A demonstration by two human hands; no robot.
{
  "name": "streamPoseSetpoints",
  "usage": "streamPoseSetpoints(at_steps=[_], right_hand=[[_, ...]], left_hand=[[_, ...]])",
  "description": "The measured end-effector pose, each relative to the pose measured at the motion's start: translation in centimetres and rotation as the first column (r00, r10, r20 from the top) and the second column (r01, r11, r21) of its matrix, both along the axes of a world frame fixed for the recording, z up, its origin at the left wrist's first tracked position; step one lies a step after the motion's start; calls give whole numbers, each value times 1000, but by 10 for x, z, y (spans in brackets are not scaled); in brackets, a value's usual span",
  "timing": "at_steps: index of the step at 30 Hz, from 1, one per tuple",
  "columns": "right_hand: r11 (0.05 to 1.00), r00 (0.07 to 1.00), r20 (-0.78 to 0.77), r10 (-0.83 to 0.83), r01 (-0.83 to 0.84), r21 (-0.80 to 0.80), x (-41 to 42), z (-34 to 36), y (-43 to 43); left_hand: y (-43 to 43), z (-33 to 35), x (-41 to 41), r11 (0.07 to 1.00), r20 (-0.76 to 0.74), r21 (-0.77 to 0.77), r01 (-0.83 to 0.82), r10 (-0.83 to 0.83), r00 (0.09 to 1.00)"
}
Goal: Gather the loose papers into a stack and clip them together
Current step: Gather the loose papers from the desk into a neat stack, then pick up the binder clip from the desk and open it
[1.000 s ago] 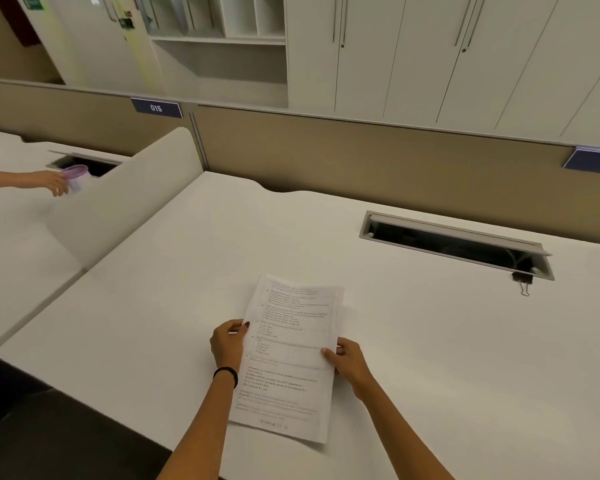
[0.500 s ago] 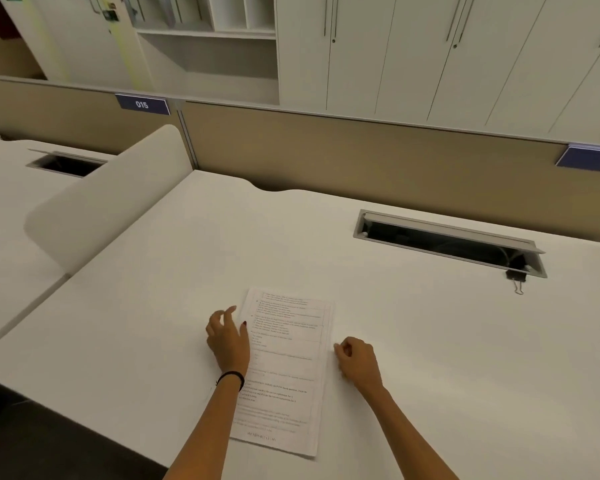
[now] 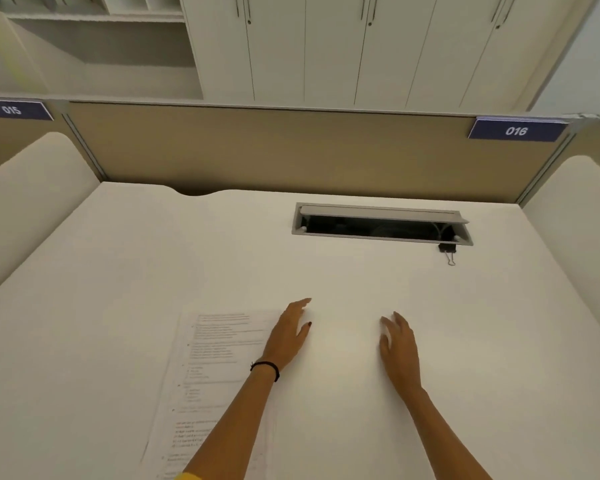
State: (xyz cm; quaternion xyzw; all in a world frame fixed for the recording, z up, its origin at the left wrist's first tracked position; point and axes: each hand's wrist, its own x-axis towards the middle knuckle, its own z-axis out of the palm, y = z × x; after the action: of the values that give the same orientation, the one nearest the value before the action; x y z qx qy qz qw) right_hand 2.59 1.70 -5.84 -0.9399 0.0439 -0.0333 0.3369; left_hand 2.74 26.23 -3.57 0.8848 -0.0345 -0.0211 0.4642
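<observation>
A stack of printed white papers [image 3: 215, 372] lies flat on the white desk [image 3: 153, 271], near its front edge and left of centre. My left hand [image 3: 288, 336] hovers over the stack's right edge, fingers apart, holding nothing; my forearm covers part of the sheets. My right hand [image 3: 399, 344] is over bare desk to the right of the papers, fingers loosely spread and empty. A black binder clip [image 3: 447, 251] with silver handles lies far back right, at the front rim of the cable slot, well beyond both hands.
An open cable slot [image 3: 381, 225] with a raised grey flap is cut into the desk at the back. White side dividers [image 3: 25, 202] stand at left and right [image 3: 575, 216]. A tan partition [image 3: 291, 150] with labels 015 and 016 closes the back.
Both hands let go of the papers, which now lie flat, and moved rightward and forward. The view swung to the right, so the stack sits further left in frame.
</observation>
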Motion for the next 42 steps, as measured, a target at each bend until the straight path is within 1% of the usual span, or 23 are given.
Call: streamPoseSetpoints(at_steps=[2,5,8,10,13,19,24,27,30,32,35,37,40,42], right_hand=[[1000,1000,17,-24,24,4,0,-2,-24],[997,997,18,-81,81,6,13,-6,-57],[989,988,49,-146,145,26,31,-5,-75],[978,976,58,-209,207,37,50,-7,-84],[969,966,77,-245,243,38,79,-7,-95],[964,958,109,-267,265,29,148,-9,-113],[968,955,169,-244,250,-16,197,-13,-128],[968,955,202,-218,239,-83,218,-9,-134],[950,965,172,-197,231,-208,232,-12,-138],[941,964,154,-217,249,-230,232,-13,-137],[951,960,180,-217,249,-181,221,-9,-134],[962,952,167,-255,267,-55,210,-3,-129],[923,930,69,-362,347,164,188,-1,-118],[908,921,58,-384,366,205,171,-1,-114]], left_hand=[[-12,-7,10,996,-2,58,61,-61,998],[-32,-24,37,961,25,235,149,-159,987],[-42,-33,51,910,100,397,120,-172,980],[-47,-37,61,894,114,436,104,-170,979],[-50,-37,73,886,116,450,114,-184,976],[-52,-41,108,879,111,456,141,-213,971],[-54,-45,130,896,122,423,133,-201,972],[-55,-42,134,908,142,403,115,-187,972],[-56,-44,134,912,142,391,120,-188,972],[-55,-45,133,913,137,388,127,-193,972],[-55,-45,132,910,125,389,145,-208,970],[-55,-44,131,906,122,396,150,-214,969],[-53,-42,129,891,111,425,161,-228,967],[-52,-41,125,876,101,450,172,-241,965]])
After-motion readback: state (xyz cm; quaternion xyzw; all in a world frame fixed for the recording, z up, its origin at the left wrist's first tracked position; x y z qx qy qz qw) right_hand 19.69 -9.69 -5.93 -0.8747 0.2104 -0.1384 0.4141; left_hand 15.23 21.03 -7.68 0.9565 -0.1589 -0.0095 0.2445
